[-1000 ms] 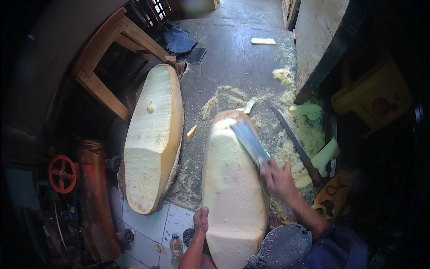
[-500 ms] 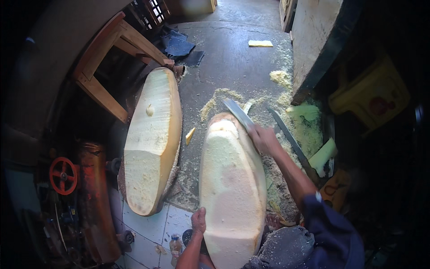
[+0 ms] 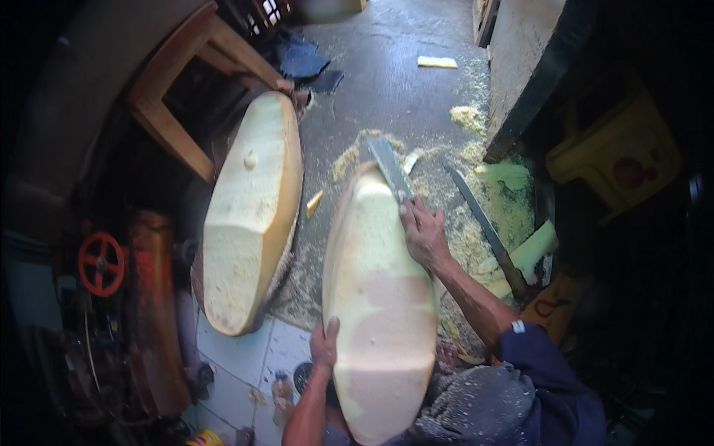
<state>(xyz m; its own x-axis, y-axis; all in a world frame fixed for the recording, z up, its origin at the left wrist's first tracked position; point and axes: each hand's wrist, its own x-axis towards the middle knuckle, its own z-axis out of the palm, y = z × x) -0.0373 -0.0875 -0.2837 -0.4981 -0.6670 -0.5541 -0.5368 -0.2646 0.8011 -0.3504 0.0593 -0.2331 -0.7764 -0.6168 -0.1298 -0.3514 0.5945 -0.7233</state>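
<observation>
A long shaped foam pad lies lengthwise in front of me over my lap, pale with pinkish patches. My right hand is closed on a flat metal blade, which lies angled across the pad's far right end. My left hand grips the pad's left edge toward its lower part. A second cream foam pad with a small raised bit lies to the left. A long knife lies right of my pad among shavings and green foam offcuts.
A wooden frame stands at upper left, a rusty machine with red wheel at lower left. Dark scraps lie on the dusty floor. A board edge and yellow plastic chair are at right; a bottle is by my left arm.
My right hand and the blade have moved up and left to the pad's far end. The pad and my left hand sit slightly higher and further left in the picture.
</observation>
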